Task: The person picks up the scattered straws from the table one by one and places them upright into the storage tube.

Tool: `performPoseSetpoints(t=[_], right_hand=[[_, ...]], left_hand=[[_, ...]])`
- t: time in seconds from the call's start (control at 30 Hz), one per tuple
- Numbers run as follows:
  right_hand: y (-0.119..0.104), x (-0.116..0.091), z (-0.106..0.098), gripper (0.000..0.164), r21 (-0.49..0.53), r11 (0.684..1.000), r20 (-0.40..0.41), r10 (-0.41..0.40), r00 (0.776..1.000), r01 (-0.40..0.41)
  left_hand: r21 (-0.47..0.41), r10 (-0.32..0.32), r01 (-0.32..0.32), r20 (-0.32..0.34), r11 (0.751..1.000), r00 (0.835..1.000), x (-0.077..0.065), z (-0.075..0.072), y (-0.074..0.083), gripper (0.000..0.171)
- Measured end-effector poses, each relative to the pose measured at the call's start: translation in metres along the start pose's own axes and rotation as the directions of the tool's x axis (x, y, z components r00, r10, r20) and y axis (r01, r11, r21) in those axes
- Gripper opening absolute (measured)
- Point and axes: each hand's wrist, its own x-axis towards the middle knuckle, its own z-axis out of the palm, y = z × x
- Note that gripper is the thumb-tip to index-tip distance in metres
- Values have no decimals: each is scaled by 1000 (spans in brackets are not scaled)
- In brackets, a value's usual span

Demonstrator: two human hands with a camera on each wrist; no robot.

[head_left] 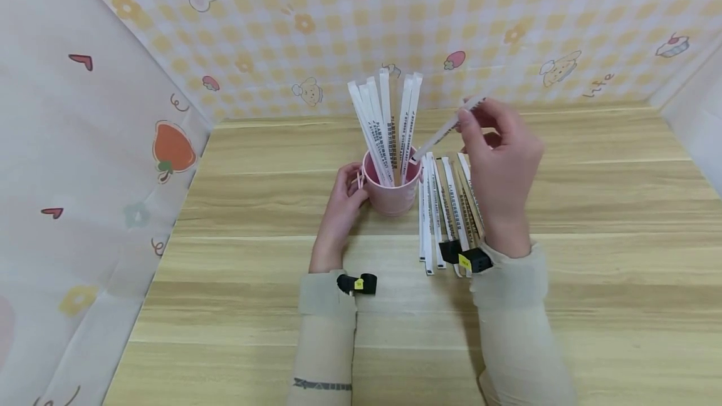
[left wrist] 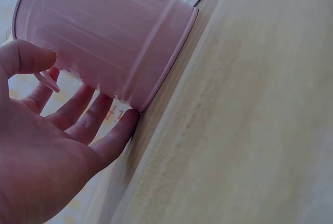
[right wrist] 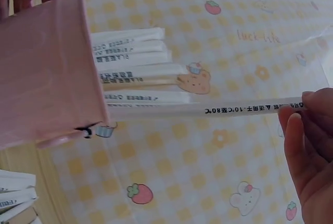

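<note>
With your left hand (head_left: 340,208), you are holding the pink cup (head_left: 392,200) at its left side, thumb and fingers bending in around the handle. The cup is standing upright on the wooden table (head_left: 242,218), with a bunch of wrapped straws (head_left: 385,93) sticking up and fanning left and right. With your right hand (head_left: 506,165), you are pinching the upper end of a single white straw (head_left: 442,136) between thumb and fingertips; it is slanting down leftward, its lower end meeting the cup's right rim, though whether it is inside, you cannot tell. More loose straws (head_left: 426,218) are lying side by side just right of the cup, reaching toward the near side.
</note>
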Motion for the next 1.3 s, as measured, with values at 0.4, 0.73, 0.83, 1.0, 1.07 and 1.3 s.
performPoseSetpoints(t=[0.4, 0.73, 0.83, 1.0, 1.07, 1.3], right_hand=[[30, -10, 20, 25, -224, 975, 114, 16, 993, 10], [50, -19, 37, 24, -338, 941, 244, 101, 964, -13], [54, -21, 40, 26, -341, 939, 265, 132, 955, -35], [62, -24, 44, 26, -344, 936, 284, 173, 943, -68], [64, -25, 46, 25, -344, 936, 293, 181, 939, -74], [74, -28, 51, 25, -351, 930, 337, 234, 912, -109]], left_hand=[[-7, -4, 4, -6, 1000, 1000, 7, -2, -11, 46], [15, 9, -9, -17, 1000, 1000, 13, -4, -23, 45], [16, -1, 1, -17, 1000, 1000, 14, -4, -23, 45], [5, -19, 19, -11, 1000, 1000, 13, -4, -19, 46], [6, -20, 20, -9, 1000, 1000, 10, -3, -13, 46], [27, -22, 22, -14, 999, 1000, 2, 1, -2, 46]])
